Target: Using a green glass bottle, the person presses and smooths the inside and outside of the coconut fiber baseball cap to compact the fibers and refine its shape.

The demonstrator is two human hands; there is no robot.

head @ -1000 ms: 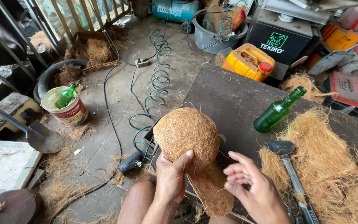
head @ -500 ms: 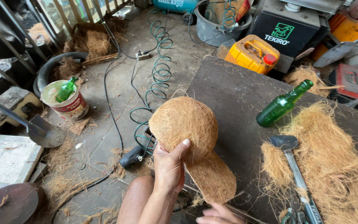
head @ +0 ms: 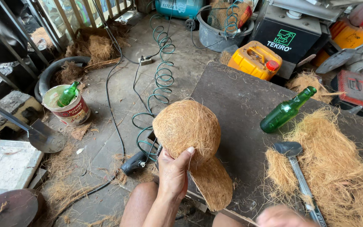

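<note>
My left hand [head: 174, 174] grips the lower edge of a round, domed piece of coconut-fibre matting [head: 187, 127] and holds it upright at the edge of a dark board [head: 240, 105]. A flatter oval fibre piece [head: 213, 181] lies just below it on the board. My right hand [head: 280, 216] shows only as a blur at the bottom edge, near a metal tool with a long handle [head: 297, 170]; what it holds is hidden. A green glass bottle [head: 286, 110] lies on the board beside a heap of loose fibre [head: 332, 168].
A coiled green air hose [head: 158, 80] and black cable run over the concrete floor. At left stand a bucket with a green bottle in it [head: 66, 105], a tyre [head: 59, 71] and a shovel [head: 43, 136]. A yellow jerrycan [head: 255, 59] and black box [head: 284, 35] crowd the back.
My right hand has dropped away from the fibre pieces to the bottom edge. The left hand still grips the domed piece, now turned slightly more upright.
</note>
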